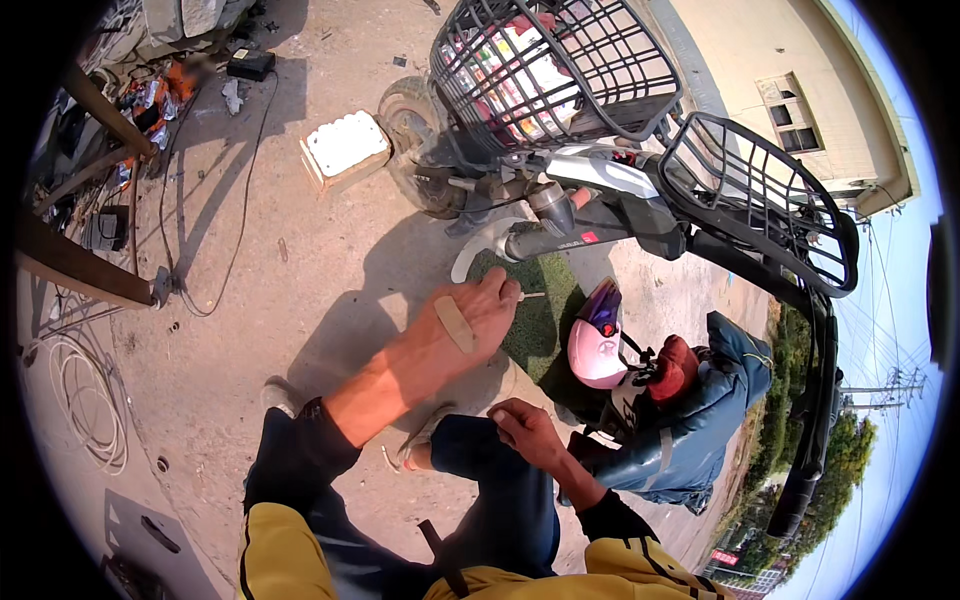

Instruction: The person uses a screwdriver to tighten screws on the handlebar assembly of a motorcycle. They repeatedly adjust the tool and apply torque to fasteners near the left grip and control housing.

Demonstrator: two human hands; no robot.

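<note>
My left hand (478, 312), with a tan adhesive bandage (455, 323) across its back, is closed in front of the electric scooter's (575, 240) footboard. A thin pale rod (533, 294) sticks out to the right from its fingers; the rest of it is hidden in the grip. Just beyond the knuckles, a pale curved piece (478, 252) shows against the scooter. Lower and to the right, my right hand (530, 432) is curled with thumb against fingers, above my knee. Whatever it may hold cannot be seen.
A pink helmet (595, 352) rests by the scooter's seat, beside a dark blue cover (690, 430). Black wire baskets (555, 70) top the scooter. A box with a white top (345, 145) stands near a wheel. At left lie a coiled hose (90, 405), a metal frame (85, 275) and scrap.
</note>
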